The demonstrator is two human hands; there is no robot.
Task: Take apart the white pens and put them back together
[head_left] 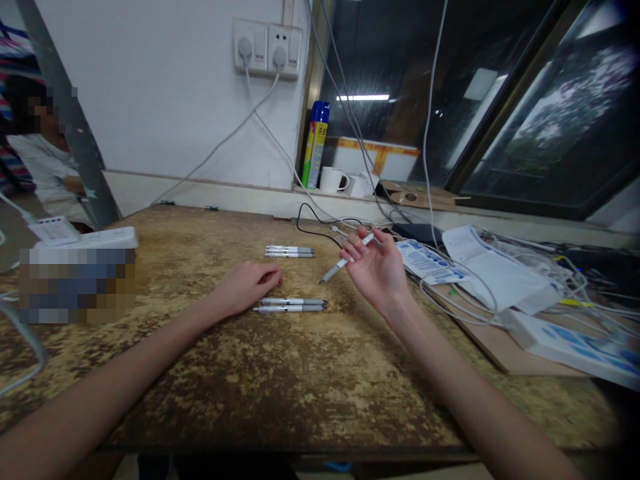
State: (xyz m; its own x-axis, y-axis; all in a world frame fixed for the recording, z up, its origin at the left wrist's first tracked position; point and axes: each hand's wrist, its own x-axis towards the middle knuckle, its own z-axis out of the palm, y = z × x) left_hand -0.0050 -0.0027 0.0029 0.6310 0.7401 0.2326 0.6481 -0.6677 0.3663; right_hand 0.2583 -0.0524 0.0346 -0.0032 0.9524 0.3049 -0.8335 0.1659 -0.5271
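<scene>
Pinched in the fingers of my right hand (381,275) is a white and grey pen (343,263), its tip angled down to the left above the table. My left hand (249,285) rests on the tabletop with its fingers curled in and nothing visible in them. Just below its fingers lies a near pair of white and grey pens (295,305), side by side with their tips to the right. Farther back sits another small group of similar pens (290,252), also lying parallel.
The worn wooden table (240,393) stands against a wall with sockets (267,48). Papers (500,267), tangled cables and a white box (570,343) crowd the right. A power strip (107,238) is at left. A spray can (316,147) and mug (332,179) stand on the sill. A person (43,160) is at far left.
</scene>
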